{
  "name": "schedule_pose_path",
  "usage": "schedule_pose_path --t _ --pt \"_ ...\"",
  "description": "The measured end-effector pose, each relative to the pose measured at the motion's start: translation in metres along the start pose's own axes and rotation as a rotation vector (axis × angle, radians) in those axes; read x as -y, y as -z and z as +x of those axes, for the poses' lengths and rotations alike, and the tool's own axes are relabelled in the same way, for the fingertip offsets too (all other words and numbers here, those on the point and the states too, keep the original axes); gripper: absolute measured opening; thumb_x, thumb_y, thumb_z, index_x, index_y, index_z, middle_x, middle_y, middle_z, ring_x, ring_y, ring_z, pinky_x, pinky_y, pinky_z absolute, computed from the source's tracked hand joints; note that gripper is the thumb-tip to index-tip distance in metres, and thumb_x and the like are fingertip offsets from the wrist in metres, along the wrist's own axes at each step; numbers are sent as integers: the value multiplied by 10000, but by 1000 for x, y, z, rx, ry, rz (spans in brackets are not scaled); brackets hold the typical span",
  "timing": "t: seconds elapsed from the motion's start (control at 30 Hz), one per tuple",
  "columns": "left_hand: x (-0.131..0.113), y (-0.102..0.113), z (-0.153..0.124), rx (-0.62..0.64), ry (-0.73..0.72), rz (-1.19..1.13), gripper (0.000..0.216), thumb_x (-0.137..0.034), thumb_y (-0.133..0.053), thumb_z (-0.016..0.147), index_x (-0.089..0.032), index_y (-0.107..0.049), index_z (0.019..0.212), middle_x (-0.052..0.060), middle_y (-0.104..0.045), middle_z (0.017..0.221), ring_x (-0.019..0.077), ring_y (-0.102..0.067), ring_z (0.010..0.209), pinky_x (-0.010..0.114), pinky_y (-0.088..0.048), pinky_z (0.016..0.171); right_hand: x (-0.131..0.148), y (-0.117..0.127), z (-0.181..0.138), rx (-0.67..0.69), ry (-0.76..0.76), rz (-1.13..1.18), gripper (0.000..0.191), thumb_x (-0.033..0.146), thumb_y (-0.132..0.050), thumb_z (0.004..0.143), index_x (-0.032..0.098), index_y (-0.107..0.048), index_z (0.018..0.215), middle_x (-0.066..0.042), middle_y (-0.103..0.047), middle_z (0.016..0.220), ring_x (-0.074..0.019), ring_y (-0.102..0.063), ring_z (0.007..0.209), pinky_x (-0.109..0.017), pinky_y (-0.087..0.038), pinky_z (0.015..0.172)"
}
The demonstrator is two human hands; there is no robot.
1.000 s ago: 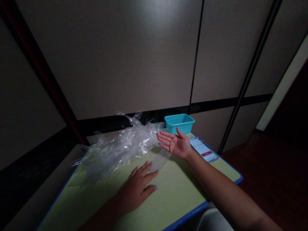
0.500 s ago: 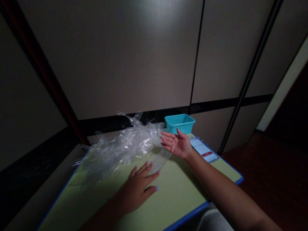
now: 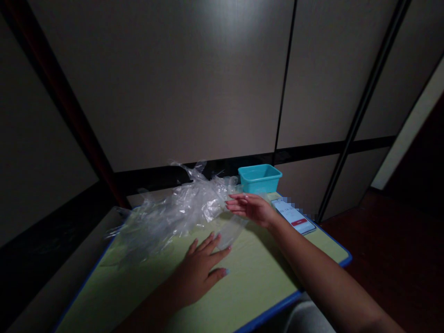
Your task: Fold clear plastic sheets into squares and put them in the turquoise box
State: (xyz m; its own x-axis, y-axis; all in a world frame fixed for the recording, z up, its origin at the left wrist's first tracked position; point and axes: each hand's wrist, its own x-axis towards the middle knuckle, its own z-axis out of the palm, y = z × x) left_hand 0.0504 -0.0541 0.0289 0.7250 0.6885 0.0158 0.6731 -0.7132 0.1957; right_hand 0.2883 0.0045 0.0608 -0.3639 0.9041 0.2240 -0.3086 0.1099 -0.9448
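A crumpled heap of thin, clear plastic (image 3: 180, 208) spreads over the left and back of the table; whether it is bags or gloves I cannot tell. One flat piece of clear plastic (image 3: 231, 231) lies in front of it. My left hand (image 3: 203, 273) rests palm down at that piece's near end, fingers spread, fingertips at its edge. Above the piece's far end is my right hand (image 3: 255, 209), its palm turned to the left and its fingers stretched out. I see nothing gripped in either hand.
A turquoise plastic basin (image 3: 260, 185) stands at the table's back edge, behind my right hand. Beside my right wrist lies a phone (image 3: 294, 217) with a lit screen. The yellow-green table (image 3: 256, 282) has a blue rim and stands against cabinet panels (image 3: 194, 92).
My right hand has rolled from palm up to more sideways, its thumb coming down toward the fingers, and its fingertips shifted slightly left and down. My left hand has stayed in place.
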Motion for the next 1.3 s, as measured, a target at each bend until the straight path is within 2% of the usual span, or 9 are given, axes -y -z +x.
schedule_pose_path --t 0.13,0.27,0.37,0.5,0.6,0.7,0.83,1.1,1.3 --pt "-1 -1 -1 -13 22 34 475 -491 -392 869 -376 -337 1327 65 -256 1446 258 -154 1337 537 -179 1021 -14 -5 0 -26 42 -712 564 460 -503 807 144 -465 1272 -139 -432 1333 -262 -361 1249 -471 -165 1059" --pt "1 -5 -1 -29 49 68 491 -543 -353 865 -388 -324 1330 95 -269 1438 274 -146 1336 547 -199 1004 -21 -13 -5 223 -99 -1080 525 449 -327 901 223 -292 1374 -70 -240 1438 -232 -163 1333 -519 11 1056" --pt "2 -7 -1 -43 63 72 512 -562 -351 857 -398 -295 1339 96 -262 1441 295 -148 1332 559 -195 999 -18 -18 -6 458 -144 -1068 466 435 -283 919 256 -346 1345 -29 -253 1435 -207 -143 1338 -502 24 1059" --pt "2 -7 -1 -46 57 86 538 -553 -355 859 -394 -239 1359 80 -261 1443 296 -156 1332 555 -194 1003 -11 -21 -6 633 -158 -1001 451 430 -255 928 236 -448 1287 -6 -314 1410 -170 -145 1337 -416 -12 1081" --pt "2 -6 0 -35 61 115 534 -568 -344 855 -397 -255 1353 84 -273 1438 294 -157 1332 554 -180 1008 -6 -20 -7 709 -254 -1096 490 445 -310 912 226 -342 1349 -19 -235 1439 -192 -91 1346 -454 38 1069" --pt "2 -6 0 -21 68 124 533 -580 -338 852 -405 -257 1350 82 -269 1439 289 -144 1336 552 -164 1012 -1 -16 -9 671 -339 -1251 637 510 -356 873 201 -179 1402 -45 -131 1464 -223 -38 1350 -497 64 1054" --pt "3 -7 0 -22 79 110 527 -579 -335 854 -411 -256 1348 64 -241 1451 280 -130 1340 555 -158 1013 -1 -7 -8 538 -392 -1390 755 583 -334 839 155 -96 1414 -69 -59 1471 -251 -24 1349 -524 20 1054" --pt "2 -5 -1 -27 56 86 584 -568 -376 842 -414 -174 1368 50 -241 1452 266 -125 1342 568 -131 1016 -10 -8 -6 347 -316 -1414 618 482 -289 885 205 -138 1416 -58 -82 1473 -253 -48 1349 -563 29 1031" --pt "-1 -1 -3 -1 12 49 614 -588 -391 825 -386 -197 1371 53 -207 1458 251 -138 1343 570 -74 1028 -8 -25 -9 500 -246 -1216 524 459 -140 924 253 -183 1404 -6 -150 1466 -219 -89 1348 -546 51 1036"
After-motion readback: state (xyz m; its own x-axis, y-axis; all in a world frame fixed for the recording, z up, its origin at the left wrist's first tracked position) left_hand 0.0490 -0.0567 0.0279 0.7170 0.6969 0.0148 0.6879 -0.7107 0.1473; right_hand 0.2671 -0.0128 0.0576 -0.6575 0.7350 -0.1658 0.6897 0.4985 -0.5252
